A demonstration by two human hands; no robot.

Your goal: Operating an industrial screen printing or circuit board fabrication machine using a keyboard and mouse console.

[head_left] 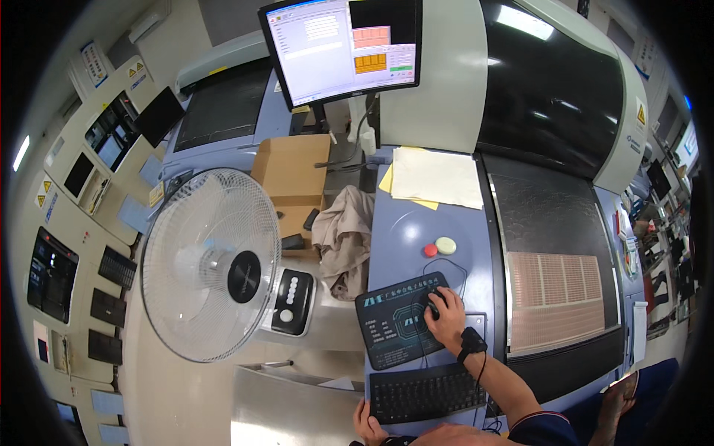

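Right hand (446, 316) cups the black mouse (433, 301) on the mouse pad (394, 331); left hand (367, 424), fingers curled, rests at keyboard (428, 394) just below pad. Monitor (342, 48) app open, entry ongoing.

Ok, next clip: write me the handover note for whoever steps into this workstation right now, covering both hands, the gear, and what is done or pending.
Right hand: cupped over the black computer mouse on the dark printed mouse pad; a black band sits on that wrist.
Left hand: resting at the left edge of the black keyboard, holding nothing that shows.
Gear: the flat monitor above is on, showing a form window with orange grids. The round red and pale push buttons sit untouched beyond the pad.
Done: cannot tell from this view.
Left: whatever is open on the screen; the hands are at mouse and keyboard.
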